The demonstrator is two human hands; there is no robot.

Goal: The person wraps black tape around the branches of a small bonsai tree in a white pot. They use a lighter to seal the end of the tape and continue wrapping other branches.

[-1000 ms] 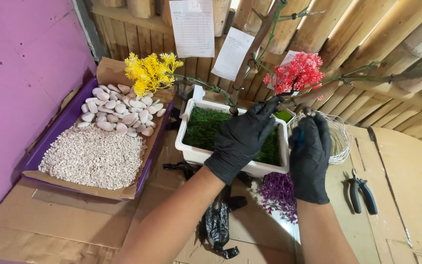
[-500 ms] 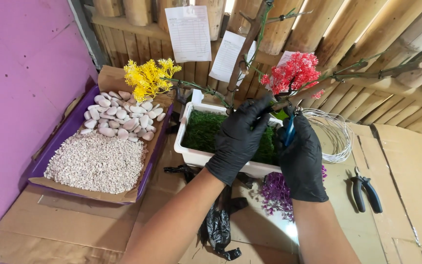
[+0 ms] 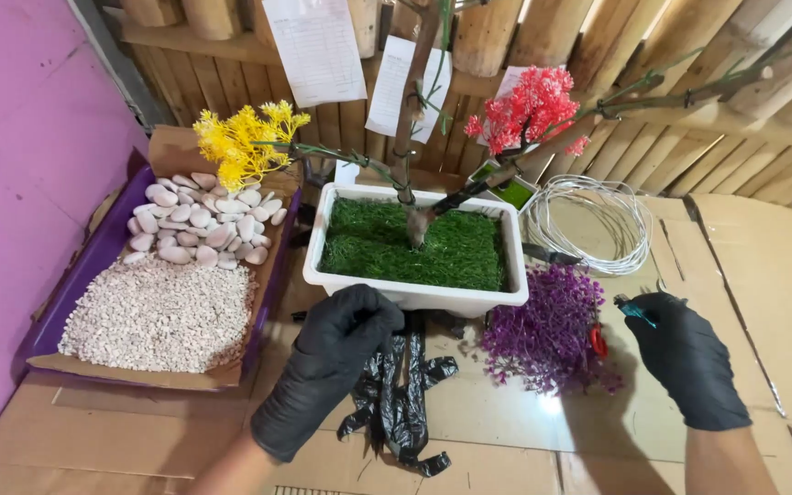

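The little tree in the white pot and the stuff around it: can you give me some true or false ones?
1. The white pot is filled with green grass-like matting. True.
2. The yellow flowers sit on a branch above the white stones. True.
3. The left hand wears a white glove. False: both gloves are black.
4. The wire coil lies left of the pot. False: it lies to the right of it.
5. The right hand holds a small teal-handled tool. True.
6. The purple sprigs are planted in the pot. False: they lie on the cardboard beside it.
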